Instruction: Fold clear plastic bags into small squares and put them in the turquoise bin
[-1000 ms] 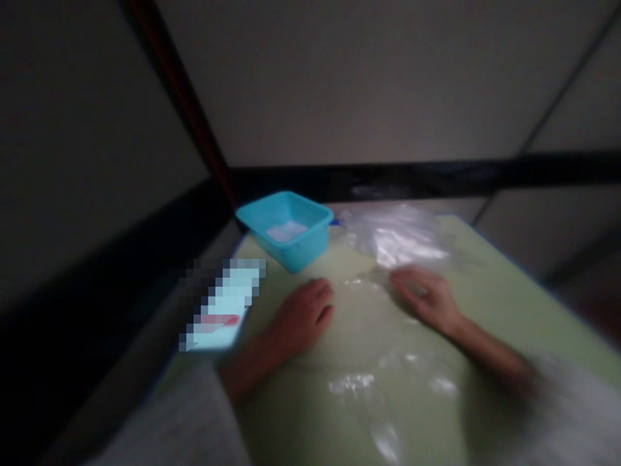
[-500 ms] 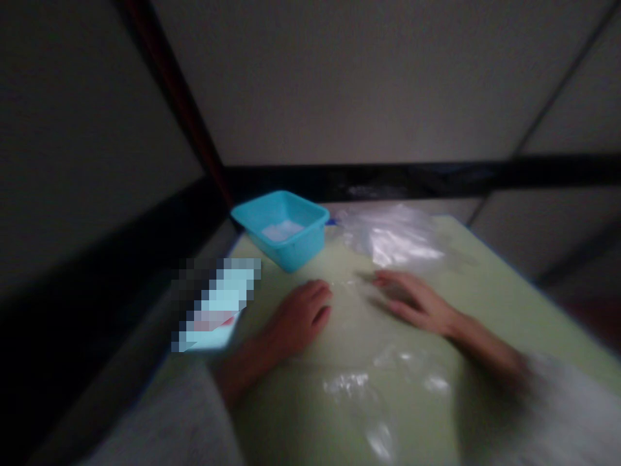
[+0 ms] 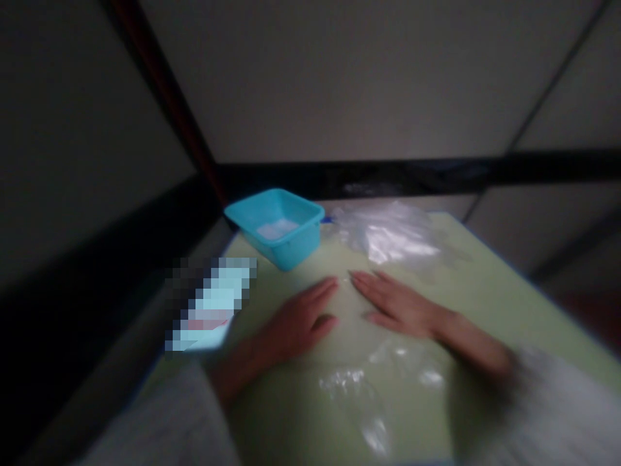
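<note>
My left hand lies flat on a clear plastic sheet spread over the pale green table top, fingers stretched out. My right hand lies flat beside it, fingers pointing left, its fingertips almost touching those of the left hand. Both palms press on the plastic and hold nothing. The picture is dim and blurred.
A turquoise plastic tub with something white inside stands at the table's far left corner. A heap of clear plastic bags lies at the far edge, right of the tub. A pixelated light blue item sits at the left edge. Grey walls surround the table.
My right hand has slid left across the plastic sheet and flattened, ending close to the left hand. The left hand's fingers have stretched out a little.
</note>
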A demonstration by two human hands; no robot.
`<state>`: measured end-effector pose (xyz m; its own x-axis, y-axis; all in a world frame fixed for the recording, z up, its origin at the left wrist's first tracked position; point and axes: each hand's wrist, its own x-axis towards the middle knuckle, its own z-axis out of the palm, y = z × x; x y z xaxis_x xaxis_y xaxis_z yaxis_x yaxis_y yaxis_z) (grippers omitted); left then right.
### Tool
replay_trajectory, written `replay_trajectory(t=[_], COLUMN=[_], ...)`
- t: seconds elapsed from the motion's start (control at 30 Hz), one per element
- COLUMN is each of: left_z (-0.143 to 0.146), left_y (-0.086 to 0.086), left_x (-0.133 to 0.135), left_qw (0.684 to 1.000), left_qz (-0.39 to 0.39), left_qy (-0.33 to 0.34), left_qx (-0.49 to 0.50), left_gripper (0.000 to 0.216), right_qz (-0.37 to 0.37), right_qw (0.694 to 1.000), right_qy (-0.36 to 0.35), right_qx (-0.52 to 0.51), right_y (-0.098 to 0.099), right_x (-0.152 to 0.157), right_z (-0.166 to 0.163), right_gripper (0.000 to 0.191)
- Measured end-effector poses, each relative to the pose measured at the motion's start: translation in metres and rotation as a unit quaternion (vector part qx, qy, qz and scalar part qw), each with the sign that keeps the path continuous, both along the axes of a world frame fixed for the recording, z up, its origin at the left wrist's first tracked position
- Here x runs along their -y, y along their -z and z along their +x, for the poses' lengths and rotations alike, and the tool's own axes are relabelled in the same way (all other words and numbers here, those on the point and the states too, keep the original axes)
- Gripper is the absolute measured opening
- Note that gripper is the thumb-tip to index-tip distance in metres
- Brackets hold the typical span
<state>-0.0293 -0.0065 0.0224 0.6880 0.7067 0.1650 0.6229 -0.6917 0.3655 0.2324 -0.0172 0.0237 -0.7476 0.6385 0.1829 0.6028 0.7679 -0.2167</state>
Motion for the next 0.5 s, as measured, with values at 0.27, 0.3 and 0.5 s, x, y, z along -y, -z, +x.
replay_trajectory(t=[0.27, 0.3, 0.5], left_z=[-0.0023, -0.0025, -0.0026], left_y=[0.0032, 0.0034, 0.0031], left_x=[-0.0018, -0.002, -0.002], left_qw=[0.999, 0.999, 0.998], left_qz=[-0.005, -0.004, 0.005], left_qy=[0.018, 0.02, 0.029], left_qx=[-0.032, -0.034, -0.053], left_gripper=[0.059, 0.059, 0.056], right_qz=[-0.041, -0.044, -0.048], right_qw=[0.998, 0.998, 0.998], right_qy=[0.021, 0.02, 0.019], right_qx=[0.047, 0.051, 0.046], right_y=[0.0027, 0.0025, 0.0015], right_x=[-0.0018, -0.0021, -0.0033], right_z=[-0.0011, -0.0012, -0.002], right_gripper=[0.071, 0.071, 0.07])
